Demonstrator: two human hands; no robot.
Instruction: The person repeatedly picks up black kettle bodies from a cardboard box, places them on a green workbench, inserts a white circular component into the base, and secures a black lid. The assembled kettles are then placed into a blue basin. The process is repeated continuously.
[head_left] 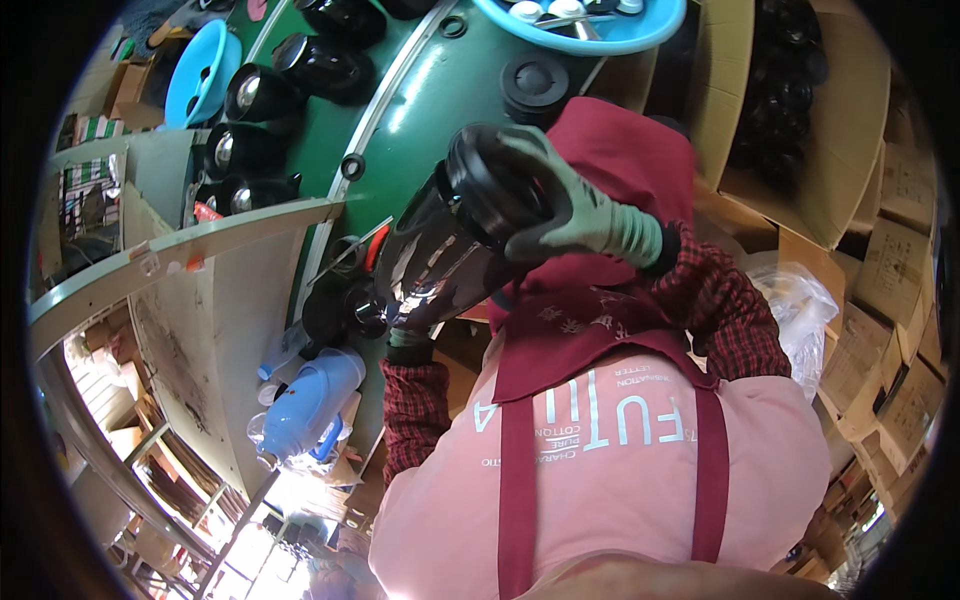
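A glossy black jug body (435,260) is tilted in front of my chest, its wide end up and to the right. My right hand (570,200), in a grey-green glove, is closed round a black ring-shaped collar (490,185) at that upper end. Whether the collar is fixed or loose, I cannot tell. Low on the jug, my left hand (408,343) supports it from behind; its gloved wrist shows, but the jug hides its fingers. Beside the jug's left side is a small red-orange part (377,247).
Several black jug bodies (262,92) lie on the green bench (415,110), with a black round lid (535,85) and small black rings (352,167). Blue basins (205,70) hold parts. A blue jug (315,400) sits at lower left. Cardboard boxes (860,150) stand at right.
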